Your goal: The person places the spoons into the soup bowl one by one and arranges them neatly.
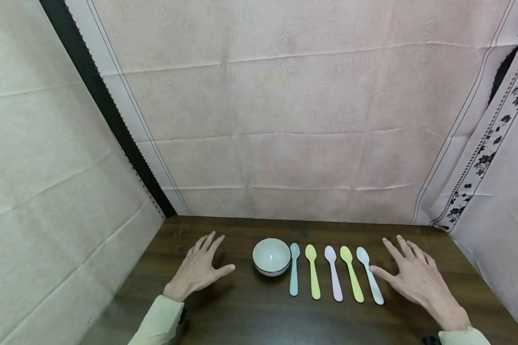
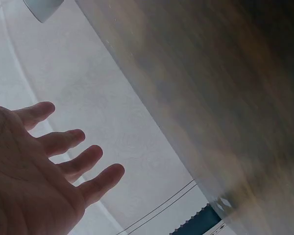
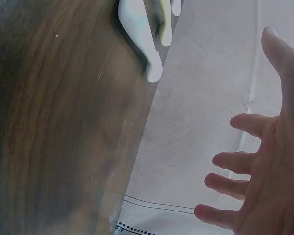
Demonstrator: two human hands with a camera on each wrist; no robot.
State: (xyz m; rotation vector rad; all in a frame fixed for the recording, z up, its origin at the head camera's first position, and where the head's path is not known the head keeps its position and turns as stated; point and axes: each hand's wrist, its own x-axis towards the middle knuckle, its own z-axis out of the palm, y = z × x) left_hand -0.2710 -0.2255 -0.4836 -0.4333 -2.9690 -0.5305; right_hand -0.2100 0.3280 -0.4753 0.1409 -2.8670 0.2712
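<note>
My left hand (image 1: 200, 266) hovers over the table left of a small pale bowl (image 1: 271, 257), fingers spread and holding nothing. To the right of the bowl several plastic spoons lie side by side, bowl ends away from me: a teal spoon (image 1: 294, 269) close against the bowl, a yellow-green spoon (image 1: 313, 272), a lilac spoon (image 1: 334, 273), a second yellow-green spoon (image 1: 351, 274) and a light blue spoon (image 1: 370, 275). My right hand (image 1: 416, 276) is at the right of the row, fingers spread, its thumb tip near the light blue spoon. In the right wrist view its palm (image 3: 274, 181) is bare.
The dark wooden table (image 1: 250, 316) ends at a pale cloth wall (image 1: 285, 143) behind. More cloth hangs at the left (image 1: 47, 191) and at the right (image 1: 500, 215), the latter with a black floral border.
</note>
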